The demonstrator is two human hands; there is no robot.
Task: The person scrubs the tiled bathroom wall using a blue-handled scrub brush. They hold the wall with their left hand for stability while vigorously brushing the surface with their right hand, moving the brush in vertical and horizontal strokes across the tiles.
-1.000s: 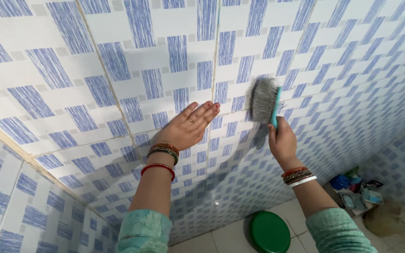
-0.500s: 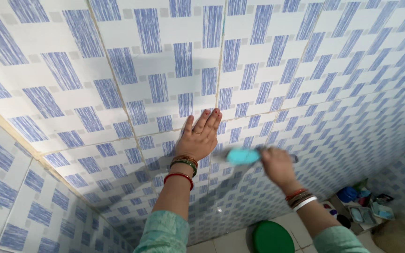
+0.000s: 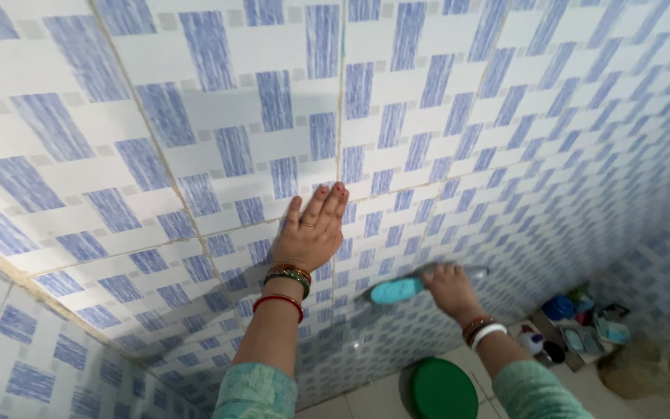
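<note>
My left hand (image 3: 312,229) lies flat on the blue-and-white tiled wall (image 3: 195,140), fingers together and pointing up, with a ring and several bangles at the wrist. My right hand (image 3: 447,289) is lower and to the right, closed on a turquoise scrub brush (image 3: 397,290). The brush lies sideways against the wall, its turquoise back facing me and its bristle end blurred to the right of my fingers.
A green round lid or stool (image 3: 442,388) sits on the pale floor below my arms. A low shelf (image 3: 575,322) at the lower right holds several bottles and small containers. A second tiled wall (image 3: 32,349) meets this one at the lower left corner.
The brush has come down from upright near my left fingertips to a sideways position lower on the wall. My left hand has stayed flat on the tiles.
</note>
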